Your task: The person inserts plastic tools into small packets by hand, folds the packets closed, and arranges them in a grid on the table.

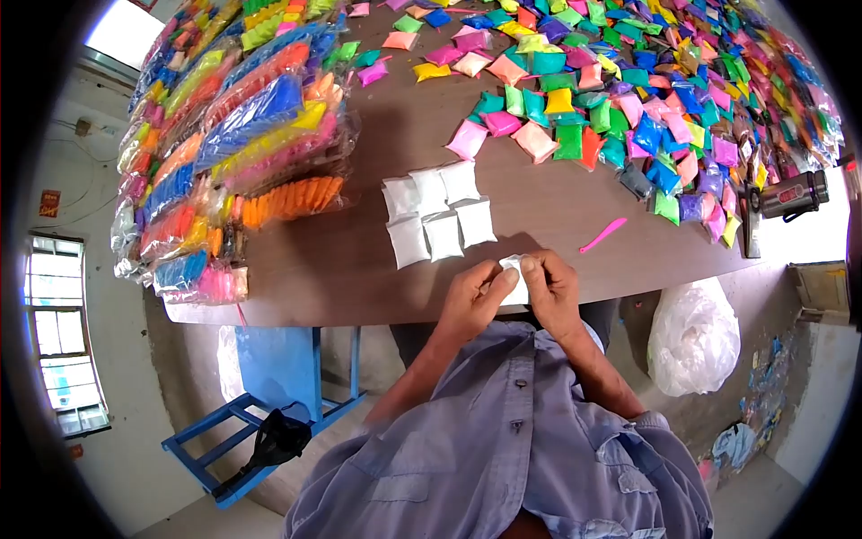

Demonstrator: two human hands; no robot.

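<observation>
Near the table's front edge, my left hand (476, 295) and my right hand (549, 286) pinch a small white packet (516, 280) between them, with fingers closed on its upper edge and sides. Part of the packet is hidden behind the fingers. Just beyond my left hand several white packets (443, 235) lie flat in two rows, side by side. To the right of my right hand rests a pink plastic tool (602, 235), long and thin with a wider end.
Bundled bags of coloured packets (260, 117) pile up on the left. Loose coloured packets (575, 99) cover the far right of the brown table (332, 269). A dark flask (795, 193) lies at the right. Below stand a blue stool (278, 368) and a white plastic bag (693, 337).
</observation>
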